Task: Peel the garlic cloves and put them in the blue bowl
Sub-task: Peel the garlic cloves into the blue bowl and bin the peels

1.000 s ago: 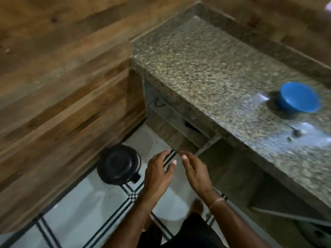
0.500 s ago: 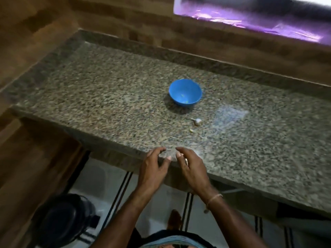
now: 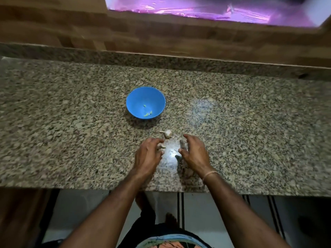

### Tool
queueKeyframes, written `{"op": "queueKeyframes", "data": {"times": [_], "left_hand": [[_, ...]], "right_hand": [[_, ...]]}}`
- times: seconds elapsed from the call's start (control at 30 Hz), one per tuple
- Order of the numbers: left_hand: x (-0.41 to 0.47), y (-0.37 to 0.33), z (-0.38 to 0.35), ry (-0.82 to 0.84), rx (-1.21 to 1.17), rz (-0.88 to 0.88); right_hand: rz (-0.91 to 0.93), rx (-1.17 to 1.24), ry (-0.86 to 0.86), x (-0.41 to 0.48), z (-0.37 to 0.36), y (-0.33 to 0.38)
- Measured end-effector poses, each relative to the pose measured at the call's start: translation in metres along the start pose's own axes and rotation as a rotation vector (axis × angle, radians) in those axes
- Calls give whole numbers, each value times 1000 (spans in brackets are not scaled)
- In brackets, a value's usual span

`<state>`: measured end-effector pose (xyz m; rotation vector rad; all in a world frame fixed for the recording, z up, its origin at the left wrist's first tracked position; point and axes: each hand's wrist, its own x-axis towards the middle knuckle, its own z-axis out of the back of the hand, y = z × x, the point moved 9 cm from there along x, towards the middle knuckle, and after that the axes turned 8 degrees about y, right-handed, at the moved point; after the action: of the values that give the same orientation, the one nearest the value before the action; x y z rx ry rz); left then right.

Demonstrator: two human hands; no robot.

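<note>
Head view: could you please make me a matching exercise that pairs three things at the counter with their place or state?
1 blue bowl
2 garlic bulb
3 right hand

a wears a band at the wrist
b holds a few small greenish bits
c lies on the countertop, nearer than the bowl

Pairs: 1-b, 2-c, 3-a

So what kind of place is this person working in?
Most likely a home kitchen. A speckled granite countertop runs along a wood-look wall, with a blue bowl and a garlic bulb set out on it and a tiled floor below the counter's edge.
</note>
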<state>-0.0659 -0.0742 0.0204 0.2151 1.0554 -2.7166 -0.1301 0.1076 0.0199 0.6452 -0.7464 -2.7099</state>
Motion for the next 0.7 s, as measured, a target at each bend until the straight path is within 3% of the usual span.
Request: {"op": "queueKeyframes", "data": {"times": [0.17, 0.3, 0.57, 0.7], "left_hand": [[22, 4, -16, 56, 101, -64], [25, 12, -19, 31, -44, -29], [31, 3, 32, -174, -320, 148], [62, -2, 70, -298, -267, 181]], "right_hand": [[-108, -225, 102, 32, -12, -6], [-139, -236, 82, 36, -14, -10], [-117, -212, 71, 35, -7, -13], [-100, -189, 78, 36, -7, -13]]}}
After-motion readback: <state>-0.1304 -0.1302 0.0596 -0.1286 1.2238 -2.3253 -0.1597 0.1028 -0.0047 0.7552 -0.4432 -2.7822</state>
